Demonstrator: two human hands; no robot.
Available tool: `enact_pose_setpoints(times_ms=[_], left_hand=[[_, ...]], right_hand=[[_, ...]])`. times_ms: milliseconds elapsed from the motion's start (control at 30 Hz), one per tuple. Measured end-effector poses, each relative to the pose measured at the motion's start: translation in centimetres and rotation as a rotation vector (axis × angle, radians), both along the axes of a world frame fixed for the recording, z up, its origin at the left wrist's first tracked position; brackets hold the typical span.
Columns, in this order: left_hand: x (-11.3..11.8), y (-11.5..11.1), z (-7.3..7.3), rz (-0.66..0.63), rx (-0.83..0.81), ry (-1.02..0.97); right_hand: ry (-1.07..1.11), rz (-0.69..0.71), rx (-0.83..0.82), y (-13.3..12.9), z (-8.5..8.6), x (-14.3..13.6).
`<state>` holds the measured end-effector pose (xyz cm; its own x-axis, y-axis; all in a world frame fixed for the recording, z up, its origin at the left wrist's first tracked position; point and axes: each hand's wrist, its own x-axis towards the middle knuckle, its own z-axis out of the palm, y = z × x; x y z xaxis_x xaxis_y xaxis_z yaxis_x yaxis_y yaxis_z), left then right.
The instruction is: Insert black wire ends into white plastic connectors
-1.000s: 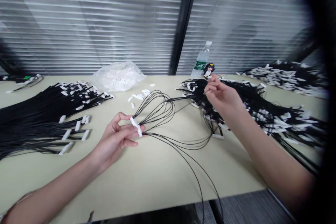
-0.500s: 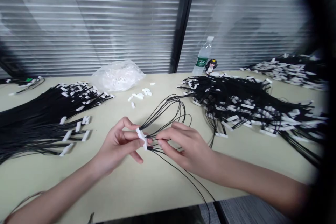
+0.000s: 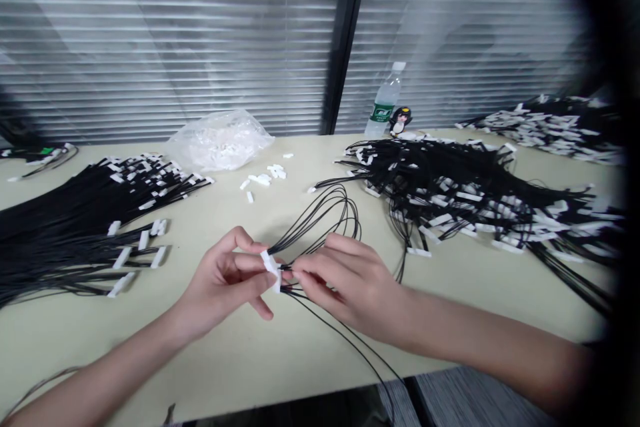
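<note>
Left hand [image 3: 213, 293], centre of frame: grip clamped on white connector housing [image 3: 271, 263], raised over desk [image 3: 210, 373]. Right hand [image 3: 357, 280], just right of it: fingertips together on thin black wire [image 3: 287, 268]. Looped black wires [image 3: 278, 244] trail from housing. Step, judged: wire insertion. Next calls for aligning wire end with slot, housing steady.

Slatted blinds [image 3: 175, 47] hang beyond a pale table [image 3: 225, 367]
</note>
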<state>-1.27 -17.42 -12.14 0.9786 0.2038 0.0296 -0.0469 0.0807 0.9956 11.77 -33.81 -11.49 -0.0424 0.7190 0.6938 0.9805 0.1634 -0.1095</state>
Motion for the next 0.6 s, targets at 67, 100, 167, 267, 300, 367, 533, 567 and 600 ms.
enact_pose_setpoints(times_ms=[67, 100, 167, 267, 300, 367, 533, 567, 600], left_hand=[[-0.02, -0.03, 0.04, 0.003, 0.001, 0.006], [-0.02, -0.06, 0.07, 0.003, 0.002, 0.011], [-0.01, -0.11, 0.18, 0.002, 0.003, 0.016], [-0.01, -0.23, 0.43, 0.003, 0.016, 0.037], [-0.04, -0.29, 0.52, 0.001, 0.022, 0.045], [-0.12, -0.4, 0.67, -0.001, 0.034, 0.065], [-0.27, -0.57, 0.66, 0.029, 0.043, 0.083], [-0.22, -0.58, 0.62, 0.033, 0.041, 0.087], [-0.14, -0.58, 0.59, 0.041, 0.037, 0.09]], right_hand=[[-0.028, 0.01, -0.013, -0.04, -0.02, 0.1], [-0.044, 0.014, -0.02, -0.05, -0.02, 0.14], [-0.08, 0.023, -0.026, -0.06, -0.04, 0.18], [-0.12, 0.013, -0.02, -0.09, -0.11, 0.17], [-0.126, 0.002, -0.02, -0.12, -0.15, 0.16], [-0.129, -0.019, -0.027, -0.17, -0.3, 0.12], [-0.099, -0.008, -0.06, -0.04, -0.82, 0.12], [-0.094, -0.006, -0.061, 0.04, -0.87, 0.13], [-0.093, -0.007, -0.064, 0.13, -0.86, 0.13]])
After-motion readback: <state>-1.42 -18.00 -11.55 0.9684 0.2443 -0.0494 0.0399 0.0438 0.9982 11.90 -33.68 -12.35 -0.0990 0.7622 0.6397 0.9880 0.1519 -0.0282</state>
